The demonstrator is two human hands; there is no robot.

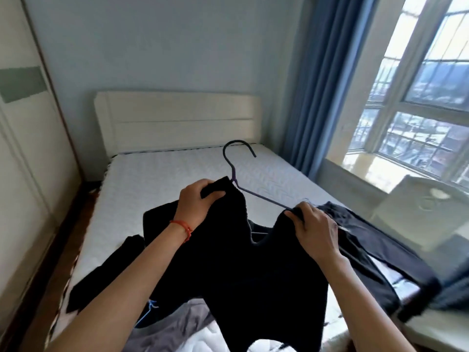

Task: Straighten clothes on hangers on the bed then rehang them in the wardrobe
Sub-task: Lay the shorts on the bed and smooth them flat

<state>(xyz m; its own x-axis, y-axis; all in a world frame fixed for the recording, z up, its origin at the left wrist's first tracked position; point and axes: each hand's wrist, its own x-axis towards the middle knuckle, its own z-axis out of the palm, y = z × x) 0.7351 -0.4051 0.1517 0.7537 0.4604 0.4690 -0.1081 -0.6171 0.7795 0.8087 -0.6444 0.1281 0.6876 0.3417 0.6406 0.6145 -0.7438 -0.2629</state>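
Note:
I hold a black garment [228, 262] up over the white bed [157, 179]. My left hand [196, 203] pinches its left shoulder near the neck of a dark purple wire hanger [237, 163]. My right hand [313, 224] grips the right shoulder together with the hanger's right arm. The hook points up and away from me. The hanger's left arm is hidden inside the cloth. More black clothing [375, 252] lies on the bed to the right, a black piece [106, 275] lies to the left, and a grey garment [172, 331] with a blue hanger [149, 311] lies below.
The white wardrobe doors [28, 174] run along the left wall, with a narrow strip of wood floor [63, 250] beside the bed. A cream headboard [177, 123] stands at the far end. Blue curtain [319, 85], window and sill [375, 171] are to the right, with a white chair [426, 209].

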